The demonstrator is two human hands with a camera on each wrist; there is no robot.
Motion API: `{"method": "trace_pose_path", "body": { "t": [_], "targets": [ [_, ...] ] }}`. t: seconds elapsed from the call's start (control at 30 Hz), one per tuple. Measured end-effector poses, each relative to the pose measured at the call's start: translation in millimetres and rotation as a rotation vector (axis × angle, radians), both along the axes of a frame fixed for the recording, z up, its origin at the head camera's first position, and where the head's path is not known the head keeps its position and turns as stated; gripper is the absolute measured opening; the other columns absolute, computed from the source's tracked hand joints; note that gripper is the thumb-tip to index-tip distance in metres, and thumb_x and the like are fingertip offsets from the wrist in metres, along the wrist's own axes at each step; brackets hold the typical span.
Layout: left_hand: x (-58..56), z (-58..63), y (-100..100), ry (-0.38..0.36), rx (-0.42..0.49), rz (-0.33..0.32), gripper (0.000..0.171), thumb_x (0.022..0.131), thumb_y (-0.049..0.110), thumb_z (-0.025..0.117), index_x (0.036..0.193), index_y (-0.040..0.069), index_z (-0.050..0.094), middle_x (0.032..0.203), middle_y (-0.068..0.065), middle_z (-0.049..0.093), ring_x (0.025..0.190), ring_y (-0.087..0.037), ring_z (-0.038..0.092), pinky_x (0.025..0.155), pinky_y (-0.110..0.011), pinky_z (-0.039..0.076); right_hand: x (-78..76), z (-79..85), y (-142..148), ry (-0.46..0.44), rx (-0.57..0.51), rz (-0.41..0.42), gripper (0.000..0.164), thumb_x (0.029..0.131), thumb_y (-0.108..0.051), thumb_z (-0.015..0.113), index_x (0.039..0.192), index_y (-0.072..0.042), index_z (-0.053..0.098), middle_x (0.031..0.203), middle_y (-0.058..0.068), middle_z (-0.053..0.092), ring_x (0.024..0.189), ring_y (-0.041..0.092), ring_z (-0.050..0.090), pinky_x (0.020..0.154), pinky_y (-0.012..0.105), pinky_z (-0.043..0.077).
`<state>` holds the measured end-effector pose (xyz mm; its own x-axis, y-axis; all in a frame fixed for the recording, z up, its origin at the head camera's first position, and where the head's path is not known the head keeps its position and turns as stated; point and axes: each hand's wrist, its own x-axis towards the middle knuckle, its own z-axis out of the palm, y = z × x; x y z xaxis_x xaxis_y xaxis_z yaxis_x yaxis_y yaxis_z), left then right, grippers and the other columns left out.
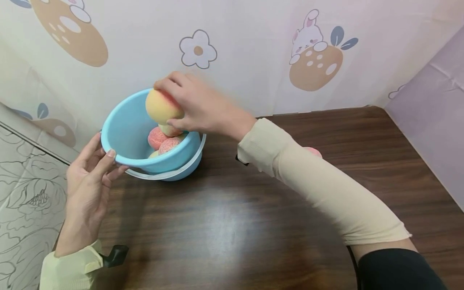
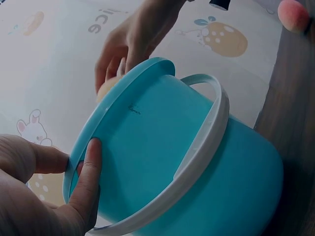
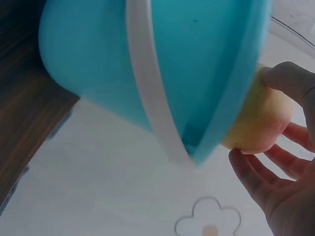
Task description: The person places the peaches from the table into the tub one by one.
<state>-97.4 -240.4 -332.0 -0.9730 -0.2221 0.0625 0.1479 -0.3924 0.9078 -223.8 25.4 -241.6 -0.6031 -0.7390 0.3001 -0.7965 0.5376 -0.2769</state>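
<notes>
A light blue bucket [image 1: 125, 121] with a white handle [image 2: 216, 130] stands on the left of the table. My left hand [image 1: 87, 181] grips its rim at the left, thumb on the near side. Over the bucket's mouth, my right hand [image 1: 199, 102] holds a yellow and red peach [image 1: 161, 106], its fingers spread around the fruit. In the right wrist view that peach [image 3: 263, 115] is partly hidden behind the rim. Inside the bucket lie several pink and yellow round fruits [image 1: 157, 137], speckled on the surface. The bottom of the bucket is hidden.
A pinkish fruit [image 1: 313, 152] lies on the dark wooden table [image 1: 224, 225], mostly hidden behind my right sleeve; the left wrist view shows a pink peach [image 2: 294, 15] on the table. A printed cloth [image 1: 246, 60] hangs behind the table.
</notes>
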Motion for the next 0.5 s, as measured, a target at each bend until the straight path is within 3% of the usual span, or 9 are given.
{"method": "trace_pose_path", "body": {
  "t": [0.2, 0.5],
  "targets": [
    [-0.2, -0.7, -1, 0.012, 0.031, -0.007, 0.063, 0.097, -0.015, 0.061, 0.155, 0.002, 0.046, 0.125, -0.013, 0.064, 0.087, -0.018, 0.076, 0.077, -0.033, 0.069, 1.5, -3.1, -20, -0.049, 0.153, -0.006, 0.061, 0.096, -0.035, 0.070, 0.152, -0.022, 0.049, 0.147, -0.001, 0.052, 0.129, 0.019, 0.048, 0.102, 0.024, 0.053],
    [-1.0, -0.8, 0, 0.010, 0.025, -0.018, 0.064, 0.097, -0.015, 0.060, 0.156, 0.003, 0.045, 0.127, -0.014, 0.062, 0.089, -0.018, 0.076, 0.078, -0.033, 0.069, 10.4, -1.6, -36, -0.012, 0.225, 0.000, 0.035, 0.103, -0.020, 0.054, 0.137, -0.026, 0.060, 0.134, -0.010, 0.058, 0.119, 0.013, 0.050, 0.083, 0.023, 0.059]
  ]
}}
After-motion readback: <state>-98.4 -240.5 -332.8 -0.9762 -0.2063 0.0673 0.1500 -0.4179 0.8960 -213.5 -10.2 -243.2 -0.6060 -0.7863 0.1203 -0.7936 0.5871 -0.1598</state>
